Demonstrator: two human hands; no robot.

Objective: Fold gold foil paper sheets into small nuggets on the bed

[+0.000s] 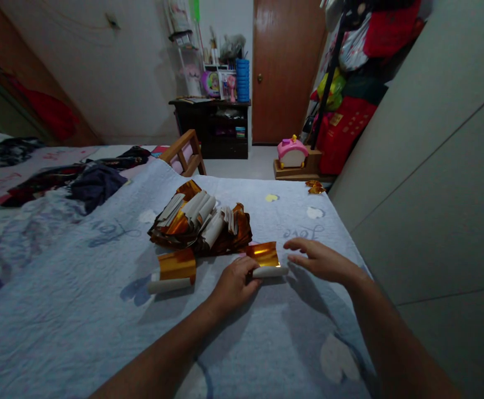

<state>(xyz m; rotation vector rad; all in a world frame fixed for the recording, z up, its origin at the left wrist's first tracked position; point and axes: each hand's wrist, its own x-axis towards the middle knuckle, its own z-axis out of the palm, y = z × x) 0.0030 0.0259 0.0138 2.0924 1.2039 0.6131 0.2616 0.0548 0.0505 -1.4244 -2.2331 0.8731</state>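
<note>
Two hands lie just before the foil pile [200,224]. Left hand [234,285] grasps a foil roll [266,256], seemingly to stop uncurling; right hand [322,260] hovers released.

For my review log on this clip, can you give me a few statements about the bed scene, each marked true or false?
1. The left hand holds a rolled gold sheet down on the quilt. True.
2. The right hand grips scissors. False: it is empty, with its fingers spread beside the roll's end.
3. A second rolled gold sheet lies to the left of the left hand, and neither hand touches it. True.
4. The pile of gold sheets sits on the floor. False: it lies on the quilt, beyond the hands.
5. The door stands wide open. False: it is shut.
</note>
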